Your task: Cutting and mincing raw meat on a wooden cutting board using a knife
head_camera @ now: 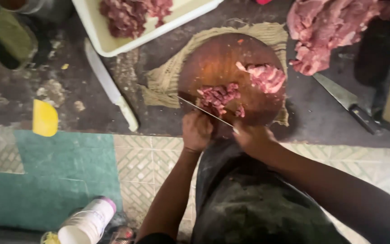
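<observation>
Fingers of the right hand (252, 137) clench a thin knife (206, 112), its blade running up-left across the diced meat (219, 97). Left hand (197, 131) is fisted just below that pile, on the round wooden chopping board (213, 63), nearer it.

Three knives (206, 113) (110, 88) (346, 101); one round chopping board (213, 63); one white tray (109, 40); two hands (196, 131) (251, 138).

Both forearms bare, no sleeves visible at lower centre of frame. Left hand (197, 131) and right hand (252, 138) ungloved, no rings or watch. Dark grey-green, stained cloth apron (249, 203) covers torso.
</observation>
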